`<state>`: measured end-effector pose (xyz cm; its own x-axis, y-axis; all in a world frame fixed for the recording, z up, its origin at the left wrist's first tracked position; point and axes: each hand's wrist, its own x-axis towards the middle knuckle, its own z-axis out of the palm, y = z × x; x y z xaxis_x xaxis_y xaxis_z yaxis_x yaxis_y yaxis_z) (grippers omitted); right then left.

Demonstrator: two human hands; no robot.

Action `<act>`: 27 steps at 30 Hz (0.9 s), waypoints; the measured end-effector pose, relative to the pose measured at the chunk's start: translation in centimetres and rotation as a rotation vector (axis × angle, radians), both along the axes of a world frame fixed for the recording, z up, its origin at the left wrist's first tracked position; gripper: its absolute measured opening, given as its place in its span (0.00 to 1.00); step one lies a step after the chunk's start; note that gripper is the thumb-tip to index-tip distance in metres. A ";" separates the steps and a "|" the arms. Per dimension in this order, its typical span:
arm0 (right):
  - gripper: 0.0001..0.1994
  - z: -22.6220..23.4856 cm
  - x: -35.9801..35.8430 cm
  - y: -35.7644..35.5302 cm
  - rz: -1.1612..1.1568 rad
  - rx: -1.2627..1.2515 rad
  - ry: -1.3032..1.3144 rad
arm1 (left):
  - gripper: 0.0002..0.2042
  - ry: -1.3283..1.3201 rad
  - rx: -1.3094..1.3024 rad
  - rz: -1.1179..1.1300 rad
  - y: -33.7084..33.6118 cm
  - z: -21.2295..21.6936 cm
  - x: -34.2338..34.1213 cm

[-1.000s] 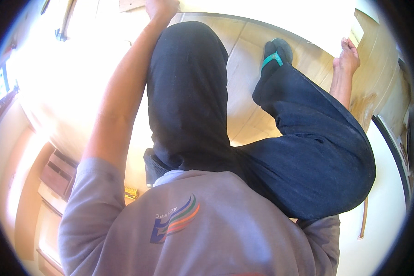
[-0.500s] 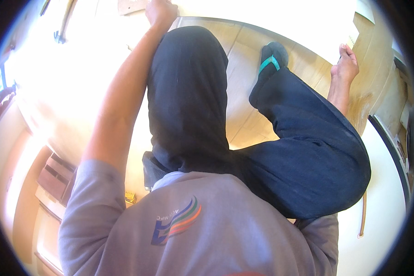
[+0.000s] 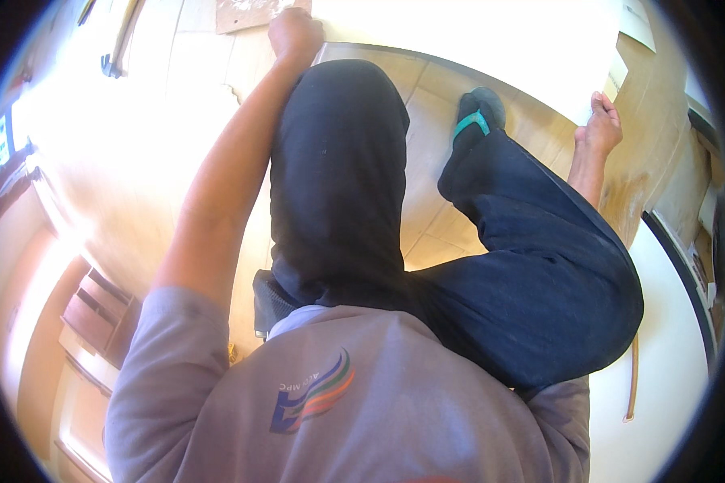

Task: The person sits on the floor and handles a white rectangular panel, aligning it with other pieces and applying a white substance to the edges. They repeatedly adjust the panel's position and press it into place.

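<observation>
A large white board [image 3: 467,32] spans the top of the view, its dark near edge bowed by the lens. My left hand [image 3: 296,36] is closed at its near left corner, just beyond my raised knee. At the near right corner, my right hand [image 3: 598,127] pinches the board's edge between thumb and fingers. The board's far side is cut off by the top of the picture, and glare washes out its surface. Beside my left hand lies a flat brown piece [image 3: 246,14], like cardboard or thin wood.
My foot in a teal-strapped flip-flop [image 3: 477,113] is on the tiled floor [image 3: 427,84] beneath the board's edge. A hammer-like tool [image 3: 114,60] lies at the far left. Another white panel [image 3: 660,338] with a dark edge lies at right. A brown box-like piece [image 3: 97,314] stands at left.
In my view, the left hand and the board's near left corner sit slightly lower and further right. My right hand has shifted slightly down; both hands keep their hold.
</observation>
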<state>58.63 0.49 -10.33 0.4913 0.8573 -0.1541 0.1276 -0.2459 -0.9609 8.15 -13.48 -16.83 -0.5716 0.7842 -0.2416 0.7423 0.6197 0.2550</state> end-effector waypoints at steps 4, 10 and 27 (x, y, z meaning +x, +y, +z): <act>0.06 0.2 -0.1 0.2 0.040 -0.002 -0.003 | 0.10 0.110 0.093 -0.007 -0.9 -2.7 -0.3; 0.07 -1.2 0.6 0.5 0.063 0.076 0.038 | 0.08 0.109 0.087 -0.010 -1.2 -1.6 0.7; 0.06 1.2 -0.9 -0.7 0.135 0.085 -0.048 | 0.24 -0.288 0.430 0.009 -8.6 2.8 1.3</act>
<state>57.77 -0.16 -9.16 0.3758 0.9249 -0.0575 0.1997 -0.1415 -0.9696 9.47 -22.04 -14.05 -0.5362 0.8428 -0.0470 0.5996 0.4195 0.6815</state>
